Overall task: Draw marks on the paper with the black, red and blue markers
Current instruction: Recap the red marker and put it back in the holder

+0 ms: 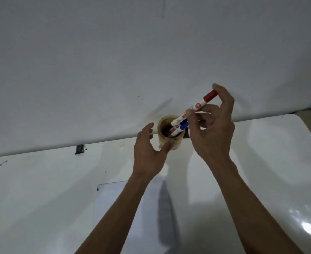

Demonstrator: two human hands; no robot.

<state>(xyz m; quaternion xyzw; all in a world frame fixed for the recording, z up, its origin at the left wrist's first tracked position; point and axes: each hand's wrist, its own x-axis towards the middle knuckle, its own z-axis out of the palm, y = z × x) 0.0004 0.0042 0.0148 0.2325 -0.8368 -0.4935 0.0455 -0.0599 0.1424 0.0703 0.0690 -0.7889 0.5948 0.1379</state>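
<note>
My right hand (213, 125) holds a red-capped marker (196, 109) tilted, its lower end over the mouth of a tan wooden cup (162, 125) at the table's far edge. A blue-capped marker (183, 127) leans inside the cup, and a second marker with a dark end (171, 132) lies deeper in it. My left hand (149, 154) is open, fingers curved around the cup's left side, thumb touching its front. A white paper sheet (110, 208) lies near me under my left forearm, with short black and red marks (98, 188) at its top left corner.
The white table (41, 189) meets a white wall (132, 52) just behind the cup. A small black clip (79, 149) sits on the table's far edge at left. Its rounded right corner (305, 125) shows at right.
</note>
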